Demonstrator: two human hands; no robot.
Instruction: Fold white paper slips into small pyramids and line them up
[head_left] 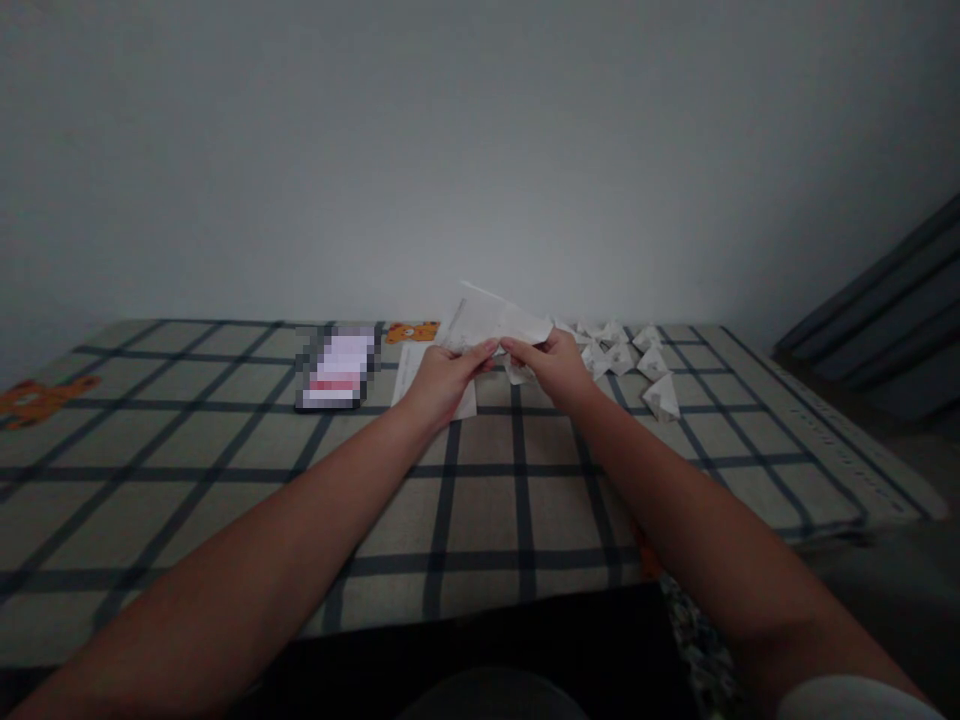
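A sheet of white paper (499,315) is held up above the table between my two hands. My left hand (450,378) pinches its near edge, thumb on top. Close beside it, my right hand (553,365) grips the same edge, and the two thumb tips almost meet. Faint print shows on the paper's left part. Under and behind my left hand lie more white paper sheets (409,372), partly hidden by it. To the right of my right hand sit several small folded paper pieces (660,398), pointed in shape.
A phone (337,370) with a blurred lit screen lies at the left. The checked tablecloth (480,500) carries orange bear prints (411,333). A pale wall (480,150) rises behind the table; dark striped fabric (885,300) hangs at the right.
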